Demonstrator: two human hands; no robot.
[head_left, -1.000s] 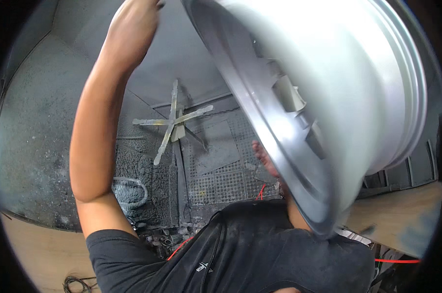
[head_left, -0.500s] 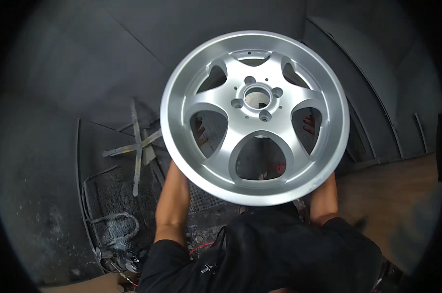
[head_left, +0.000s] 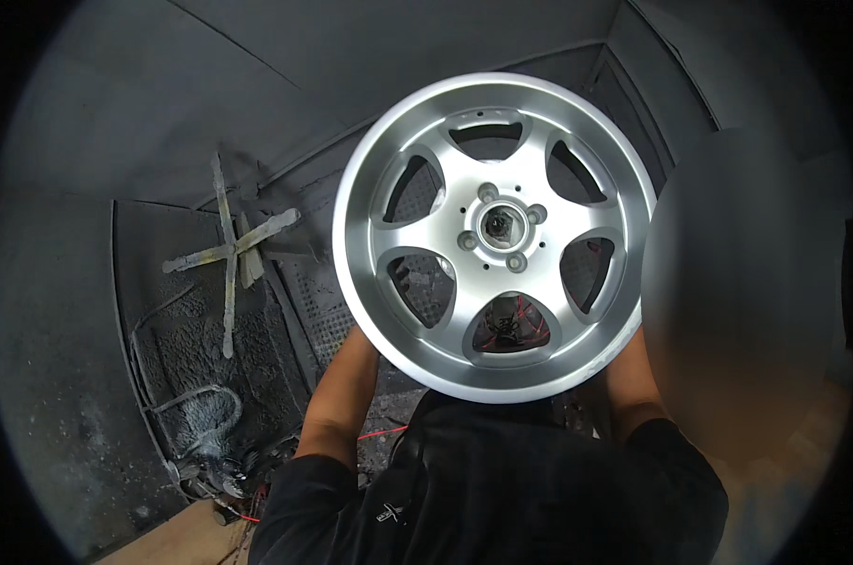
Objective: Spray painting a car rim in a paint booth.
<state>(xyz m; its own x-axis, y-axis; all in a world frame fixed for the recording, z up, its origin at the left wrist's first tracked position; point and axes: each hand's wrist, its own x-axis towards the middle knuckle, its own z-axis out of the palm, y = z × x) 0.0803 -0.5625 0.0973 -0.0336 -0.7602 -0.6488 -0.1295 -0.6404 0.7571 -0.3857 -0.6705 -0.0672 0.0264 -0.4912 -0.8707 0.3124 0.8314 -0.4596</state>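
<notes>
A silver car wheel rim [head_left: 497,179] with wide spokes is held up in front of my body, its outer face toward me. My forearms reach up behind its lower left and lower right edges. Through the gaps between spokes I glimpse fingers of my left hand [head_left: 401,273] and of my right hand [head_left: 593,248]. Both hands grip the wheel from behind; the rim hides most of them. Small bolt holes ring the open centre bore, and something pale shows behind it.
To the left stands a cross-shaped metal stand [head_left: 229,250] with paint-crusted arms. Below it, a bent hose or handle [head_left: 210,395] is caked in grey. Dark panels [head_left: 257,56] rise at the back. A perforated grate [head_left: 323,301] lies beneath the wheel. A blurred patch covers the right side.
The wheel sits slightly right and lower in view, turned more squarely toward me. The stand and surroundings have shifted left. Both hands stay on the wheel. A blurred patch now covers the right side.
</notes>
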